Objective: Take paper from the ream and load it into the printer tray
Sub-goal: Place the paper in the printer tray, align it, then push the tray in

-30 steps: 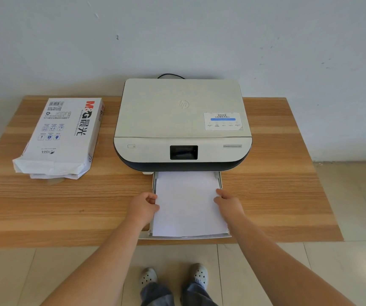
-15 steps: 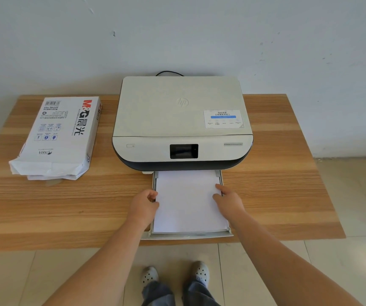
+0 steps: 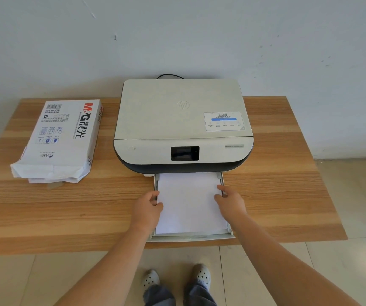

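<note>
A white-topped printer [image 3: 183, 120] stands mid-table with its paper tray [image 3: 191, 237] pulled out toward me. A white paper stack [image 3: 188, 204] lies flat in the tray. My left hand [image 3: 148, 209] grips the stack's left edge by the tray wall, thumb on the paper. My right hand [image 3: 230, 200] holds the right edge the same way. The opened ream [image 3: 60, 138], in a white wrapper with red and black print, lies on the table to the left, its torn end facing me.
The wooden table [image 3: 277, 195] backs onto a pale wall, and a black cable [image 3: 170, 75] loops behind the printer. Tiled floor and my feet [image 3: 175, 279] show below the table's front edge, which the tray overhangs slightly.
Both hands stay at the sides of the paper stack and have slid slightly toward the printer. The ream and printer have not moved.
</note>
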`<control>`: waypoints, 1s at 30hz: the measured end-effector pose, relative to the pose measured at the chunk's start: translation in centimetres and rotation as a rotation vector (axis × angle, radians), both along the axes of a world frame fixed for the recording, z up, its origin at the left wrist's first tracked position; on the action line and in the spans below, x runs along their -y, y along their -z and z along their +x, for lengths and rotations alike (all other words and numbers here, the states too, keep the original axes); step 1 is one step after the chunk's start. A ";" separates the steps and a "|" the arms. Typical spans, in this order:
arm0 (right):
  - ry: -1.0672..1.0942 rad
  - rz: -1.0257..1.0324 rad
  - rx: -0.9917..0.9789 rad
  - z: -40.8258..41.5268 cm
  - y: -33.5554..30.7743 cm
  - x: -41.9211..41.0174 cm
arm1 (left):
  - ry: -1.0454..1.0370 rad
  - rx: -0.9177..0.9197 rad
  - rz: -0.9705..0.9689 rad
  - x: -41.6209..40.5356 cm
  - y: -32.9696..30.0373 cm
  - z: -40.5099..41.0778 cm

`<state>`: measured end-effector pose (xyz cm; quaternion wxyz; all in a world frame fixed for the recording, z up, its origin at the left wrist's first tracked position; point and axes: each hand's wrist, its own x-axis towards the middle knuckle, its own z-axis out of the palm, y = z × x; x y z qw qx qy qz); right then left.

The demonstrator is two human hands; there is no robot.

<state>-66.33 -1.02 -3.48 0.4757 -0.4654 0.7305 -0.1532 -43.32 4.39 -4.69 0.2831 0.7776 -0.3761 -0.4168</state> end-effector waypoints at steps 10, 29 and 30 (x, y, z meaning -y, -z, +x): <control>-0.758 -0.215 -0.325 -0.9 1.4 -2.4 | 0.708 0.362 -0.060 -1.8 0.8 1.1; -1.085 -0.296 -0.502 -1.6 3.0 -1.4 | 1.084 0.652 0.081 -0.9 1.1 1.1; -1.089 -0.293 -0.502 -1.6 3.0 -1.4 | 1.095 0.663 0.087 -0.8 1.1 1.1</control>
